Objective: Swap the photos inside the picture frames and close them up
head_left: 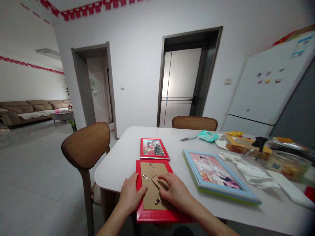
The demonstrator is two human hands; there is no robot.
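Observation:
A red picture frame (159, 215) lies face down at the table's near edge, its brown backing board (148, 200) facing up. Small metal clips (145, 177) sit on the board. My left hand (131, 193) holds the frame's left side, thumb over the board's edge. With bent fingers, my right hand (176, 191) pinches at a stand flap cut into the board; a dark gap shows along the flap's left edge, and the fingertips partly hide it. Just beyond lies a second red picture frame (141, 149), face up with a photo of two people.
Light blue and green frames (189, 164) are stacked to the right. Beyond are a knife (188, 139), a teal wipes pack (208, 135), crumpled tissues (253, 173) and a clear food tub (287, 165). Wooden chairs (86, 144) stand left and behind the white table (113, 164).

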